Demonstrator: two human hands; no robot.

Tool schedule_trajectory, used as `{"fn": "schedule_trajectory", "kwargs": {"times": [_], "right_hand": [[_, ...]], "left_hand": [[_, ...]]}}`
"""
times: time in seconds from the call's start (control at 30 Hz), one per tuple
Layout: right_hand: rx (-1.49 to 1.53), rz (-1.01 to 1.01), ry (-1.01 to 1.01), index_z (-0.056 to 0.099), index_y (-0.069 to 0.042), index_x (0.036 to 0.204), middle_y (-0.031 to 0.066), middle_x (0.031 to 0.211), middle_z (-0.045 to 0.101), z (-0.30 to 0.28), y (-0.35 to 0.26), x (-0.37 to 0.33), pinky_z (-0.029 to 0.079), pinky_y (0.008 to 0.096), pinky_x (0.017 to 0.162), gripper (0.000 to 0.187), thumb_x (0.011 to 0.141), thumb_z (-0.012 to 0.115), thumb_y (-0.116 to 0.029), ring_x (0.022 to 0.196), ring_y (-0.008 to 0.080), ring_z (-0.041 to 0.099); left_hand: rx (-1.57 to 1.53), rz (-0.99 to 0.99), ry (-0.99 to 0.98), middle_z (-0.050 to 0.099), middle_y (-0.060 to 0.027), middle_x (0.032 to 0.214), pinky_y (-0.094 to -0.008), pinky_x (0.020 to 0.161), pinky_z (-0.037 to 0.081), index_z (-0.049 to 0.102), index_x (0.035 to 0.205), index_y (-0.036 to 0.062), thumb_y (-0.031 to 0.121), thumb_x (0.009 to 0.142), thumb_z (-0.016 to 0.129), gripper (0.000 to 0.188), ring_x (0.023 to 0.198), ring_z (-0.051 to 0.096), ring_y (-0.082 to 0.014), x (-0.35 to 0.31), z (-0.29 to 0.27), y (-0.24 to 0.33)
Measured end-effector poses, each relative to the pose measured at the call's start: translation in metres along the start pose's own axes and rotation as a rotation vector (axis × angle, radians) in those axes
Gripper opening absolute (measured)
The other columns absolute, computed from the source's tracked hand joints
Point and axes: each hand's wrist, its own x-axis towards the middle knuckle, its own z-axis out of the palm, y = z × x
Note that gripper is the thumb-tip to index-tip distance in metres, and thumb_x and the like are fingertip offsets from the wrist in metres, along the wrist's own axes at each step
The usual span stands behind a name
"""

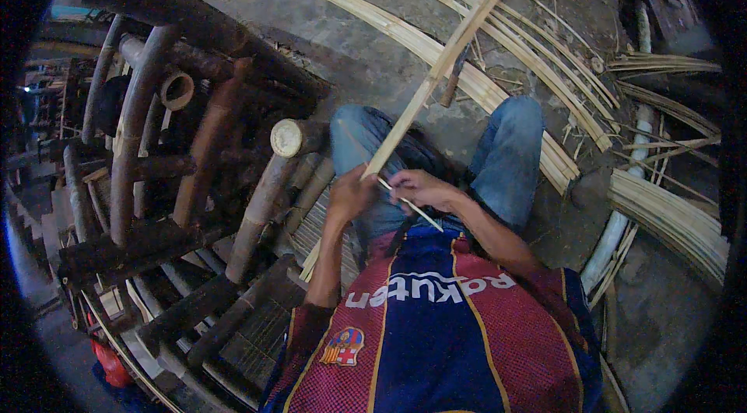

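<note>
My left hand (350, 195) is closed round the lower end of a long pale bamboo strip (436, 78) by my left knee. The strip slants up and away to the far edge of the view; it may be more than one layer. Close beside it, my right hand (426, 189) has its fingers drawn together on a thin bamboo sliver (420, 215), whose tip points down toward my shirt. A knife with a brown handle (450, 88) lies beyond my knees, partly hidden by the long strip.
Dark bamboo frames (148, 141) stand close on my left, with a thick bamboo post (264, 203) beside my leg. Long strips (373, 16) lie across the floor ahead. On the right are a bundle of strips (669, 218) and a pale pole (607, 250).
</note>
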Motion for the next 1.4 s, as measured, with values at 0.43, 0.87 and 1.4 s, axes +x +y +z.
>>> {"fn": "schedule_trajectory", "kwargs": {"times": [0.43,0.87,1.4], "right_hand": [[-1.616,-1.052,0.207,0.065,-0.009,0.098,0.0095,0.112,0.059,0.038,-0.079,0.016,0.05,0.0396,0.088,0.021,0.079,0.061,-0.015,0.097,0.0285,0.062],[-1.542,-0.733,0.132,0.068,-0.012,0.095,0.0106,0.086,0.068,0.09,-0.102,0.0,0.049,0.0458,0.078,0.018,0.079,0.059,-0.015,0.086,0.0303,0.066],[-1.049,-0.8,0.17,0.063,-0.02,0.108,0.0035,0.083,0.066,0.036,-0.017,0.111,0.019,0.0725,0.098,0.026,0.083,0.06,-0.022,0.092,0.0221,0.065]], "left_hand": [[0.556,-0.053,0.248,0.068,-0.0242,0.091,-0.0498,0.071,0.051,0.068,0.101,0.0027,0.024,0.089,0.058,0.027,0.085,0.065,-0.0433,-0.046,-0.012,0.059],[0.627,-0.07,0.319,0.068,-0.0216,0.086,-0.0526,0.067,0.05,0.067,0.095,0.0066,0.029,0.09,0.057,0.025,0.078,0.065,-0.042,-0.062,-0.015,0.018],[0.581,0.144,0.36,0.067,-0.0246,0.086,-0.0547,0.069,0.049,0.064,0.109,0.008,0.04,0.094,0.054,0.037,0.081,0.064,-0.0437,-0.05,-0.019,0.015]]}}
